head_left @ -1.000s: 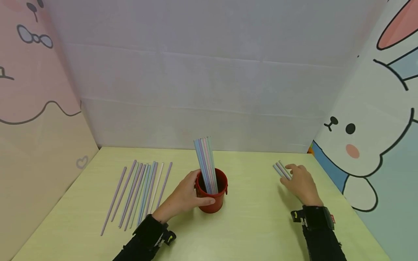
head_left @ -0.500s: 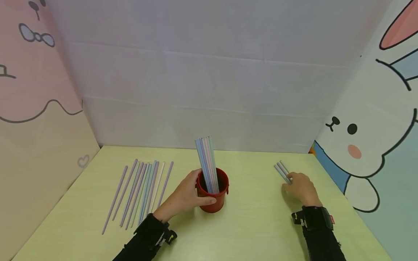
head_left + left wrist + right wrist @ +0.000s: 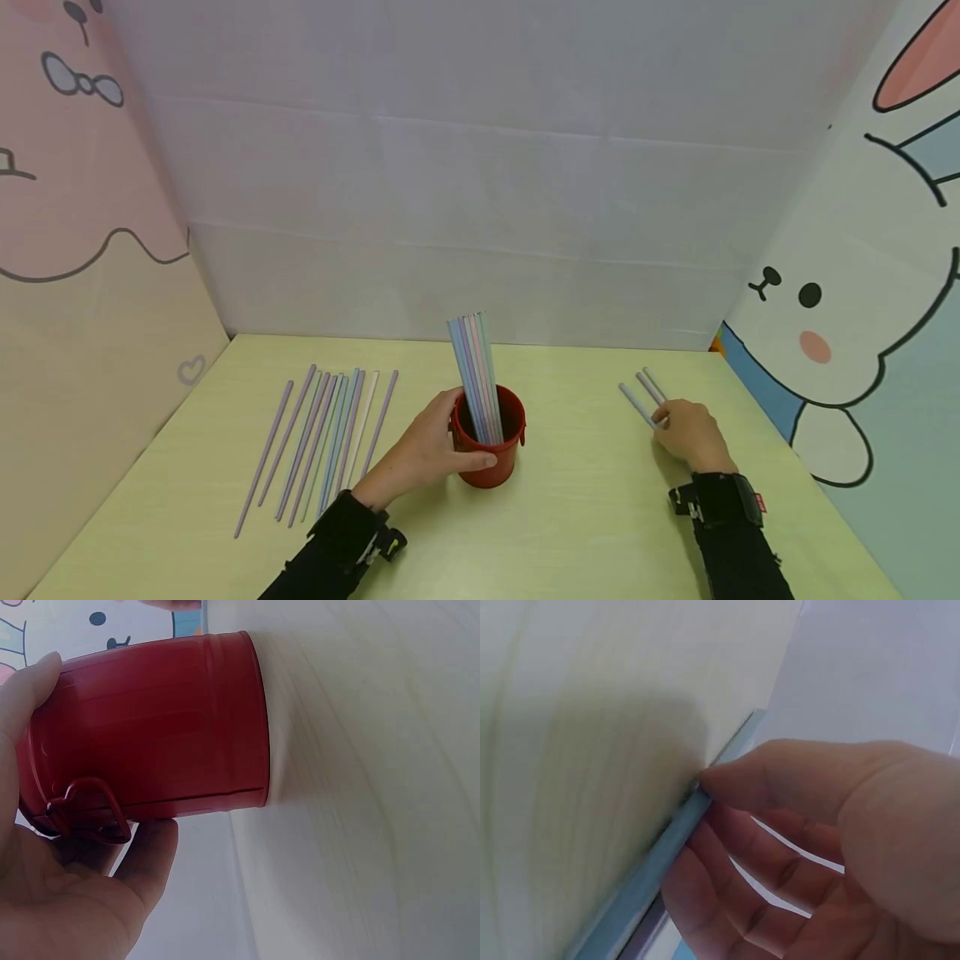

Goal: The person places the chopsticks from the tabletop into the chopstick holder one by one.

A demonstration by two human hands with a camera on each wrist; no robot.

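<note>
Right hand (image 3: 690,433) pinches a blue straw (image 3: 634,403) — now swung away from two neighbouring straws (image 3: 649,387), hence singled out at the right of the pale table (image 3: 577,500). Left hand (image 3: 426,448) grips the upright red bucket (image 3: 157,727), centrally placed — a bundle of straws (image 3: 477,379) leaning inside.
</note>
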